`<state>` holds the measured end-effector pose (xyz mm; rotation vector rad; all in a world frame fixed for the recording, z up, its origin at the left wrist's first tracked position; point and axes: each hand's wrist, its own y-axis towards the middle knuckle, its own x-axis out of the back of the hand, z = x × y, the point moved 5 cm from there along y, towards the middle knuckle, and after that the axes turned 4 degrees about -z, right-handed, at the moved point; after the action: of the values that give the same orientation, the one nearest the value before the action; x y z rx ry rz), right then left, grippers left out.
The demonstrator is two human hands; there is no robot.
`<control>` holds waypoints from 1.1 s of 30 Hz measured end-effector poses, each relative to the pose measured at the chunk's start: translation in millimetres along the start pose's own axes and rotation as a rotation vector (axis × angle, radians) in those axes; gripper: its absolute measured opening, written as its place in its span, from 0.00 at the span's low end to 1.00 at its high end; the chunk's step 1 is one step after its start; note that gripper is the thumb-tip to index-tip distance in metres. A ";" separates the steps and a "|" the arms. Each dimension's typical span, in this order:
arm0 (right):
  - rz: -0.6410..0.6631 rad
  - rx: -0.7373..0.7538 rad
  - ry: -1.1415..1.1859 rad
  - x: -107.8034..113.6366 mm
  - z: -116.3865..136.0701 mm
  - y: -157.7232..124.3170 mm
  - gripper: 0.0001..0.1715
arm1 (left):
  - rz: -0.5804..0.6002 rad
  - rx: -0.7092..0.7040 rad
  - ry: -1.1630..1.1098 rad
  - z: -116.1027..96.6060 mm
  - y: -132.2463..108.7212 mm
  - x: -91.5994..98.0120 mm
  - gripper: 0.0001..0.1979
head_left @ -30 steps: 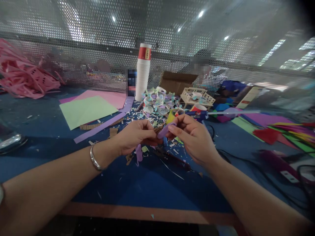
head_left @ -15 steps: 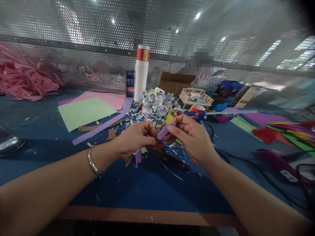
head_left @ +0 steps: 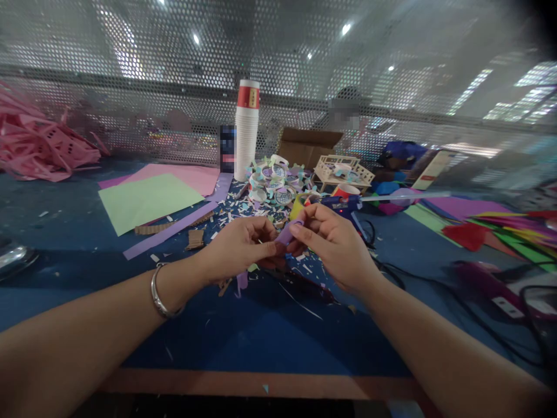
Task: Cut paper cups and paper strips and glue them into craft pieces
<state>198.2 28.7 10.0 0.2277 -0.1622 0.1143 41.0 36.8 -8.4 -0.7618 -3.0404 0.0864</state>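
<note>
Between my hands, above the blue table, is a small purple paper piece, curled at one end. My right hand pinches its upper right end between thumb and finger. My left hand, with a silver bracelet at the wrist, is closed at the piece's lower left end, the thumb tip against it. Whatever lies behind the left fingertips is hidden. Below the hands, another purple paper scrap lies on the table. Close behind are paper clippings and a yellow tape roll.
A stack of paper cups stands at the back, beside a pile of paper rings. A blue glue gun lies behind my right hand, with black cables to the right. Green paper lies left, a small wooden frame at the back.
My left thumb has come up against the purple paper piece, which has shifted slightly down and left. The whole view has moved a little; my right hand keeps its pinch.
</note>
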 end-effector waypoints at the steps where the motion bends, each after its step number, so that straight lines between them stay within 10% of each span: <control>1: 0.004 -0.003 -0.003 -0.2 0.3 -0.3 0.13 | -0.003 -0.003 0.001 -0.3 -0.3 0.3 0.11; 25: 0.033 0.042 -0.090 1.1 1.0 -0.7 0.13 | 0.017 -0.029 0.005 -2.9 0.9 1.8 0.11; 33: -0.118 0.186 -0.246 15.9 9.2 -1.7 0.10 | -0.335 -0.188 0.124 -20.7 6.8 50.1 0.08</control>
<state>212.6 26.5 21.2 0.4365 -0.3832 -0.0172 0.5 67.6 11.6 -0.2409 -3.0333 -0.2419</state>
